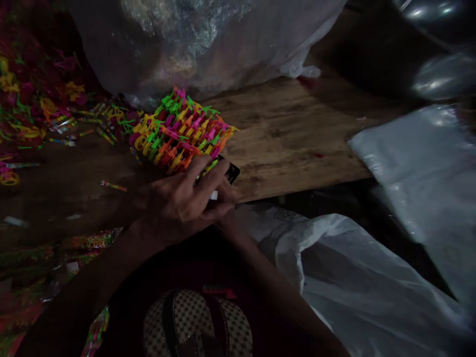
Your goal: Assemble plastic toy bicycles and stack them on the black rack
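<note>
A dense block of small plastic toys (182, 131) in pink, green, yellow and orange stands in rows on the wooden table. At its near corner my left hand (188, 191) has its fingers bent and closed in front of the toys. My right hand (226, 196) is up against it, fingers curled and partly hidden behind the left. A small white piece (213, 195) shows between the two hands; what it belongs to is hidden. Just beyond the fingers, a black flat edge (233, 171) sticks out beside the toys.
Loose toys (26, 104) are heaped at the left, with striped sticks (89, 119) nearby. A large clear plastic bag (223, 54) stands behind. White plastic sheets (334, 263) hang at the front right, below the wooden tabletop (282, 134). Filled packets (92, 240) lie lower left.
</note>
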Motion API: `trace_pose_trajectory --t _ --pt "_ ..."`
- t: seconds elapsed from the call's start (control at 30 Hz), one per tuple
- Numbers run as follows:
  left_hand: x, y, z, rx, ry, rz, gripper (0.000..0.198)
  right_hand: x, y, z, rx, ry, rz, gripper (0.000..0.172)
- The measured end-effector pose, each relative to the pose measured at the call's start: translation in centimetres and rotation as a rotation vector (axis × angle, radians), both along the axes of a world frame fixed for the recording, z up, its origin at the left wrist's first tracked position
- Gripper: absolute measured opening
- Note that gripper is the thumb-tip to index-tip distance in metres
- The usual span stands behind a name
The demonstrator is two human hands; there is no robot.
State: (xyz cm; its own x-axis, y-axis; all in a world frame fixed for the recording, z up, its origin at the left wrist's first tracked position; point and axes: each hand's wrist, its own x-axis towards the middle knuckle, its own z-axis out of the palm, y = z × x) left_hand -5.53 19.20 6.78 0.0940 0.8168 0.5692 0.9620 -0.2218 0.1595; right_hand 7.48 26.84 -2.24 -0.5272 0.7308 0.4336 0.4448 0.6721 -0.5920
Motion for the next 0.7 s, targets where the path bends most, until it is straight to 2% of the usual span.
trace_pose_trajectory --t 0.1,0.2,0.37,0.53,0.7 --pt "-0.3 0.5 -1.2 -0.038 0.01 0.078 0.049 -0.2 0.5 -0.3 -0.011 -0.018 0.042 0.007" --pt "-0.7 0.6 -2.3 0.019 0.012 0.103 0.047 -0.1 1.0 -0.1 -0.039 -0.049 0.083 0.005" --pt "-0.5 0.4 -2.4 0.088 0.02 0.106 0.047 1.2 0.9 1.3 -0.127 0.118 0.151 0.015" --pt "-0.2 0.5 -2.0 0.067 0.034 0.122 0.051 0.8 0.9 3.1 -0.405 0.352 -0.106 0.017" --pt "-0.4 0.4 -1.6 0.002 0.047 0.081 0.053 -0.5 2.0 3.7 -0.831 0.525 -0.075 0.032"
